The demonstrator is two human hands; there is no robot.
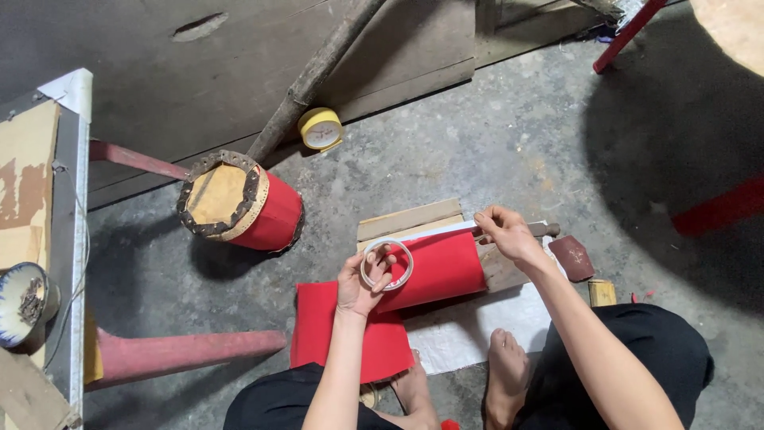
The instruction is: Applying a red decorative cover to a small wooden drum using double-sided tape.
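My left hand (362, 285) holds a roll of clear tape (387, 264) over a red cylinder wrapped in red paper (442, 271). My right hand (508, 233) pinches the far upper edge of that red wrap, where a thin strip runs back toward the roll. The cylinder lies on wooden boards (407, 220). A flat red sheet (338, 330) lies under my left forearm, beside a white sheet (477, 326) on the floor. My bare feet (507, 374) rest near the sheets.
A small drum with a red side and a studded skin top (239, 201) stands on the concrete to the left. A yellow tape roll (320, 128) lies by a leaning wooden pole (314, 76). A red bench leg (183, 350), a table edge (72, 239) with a bowl (22, 302), and a dark scraper (573, 256) are nearby.
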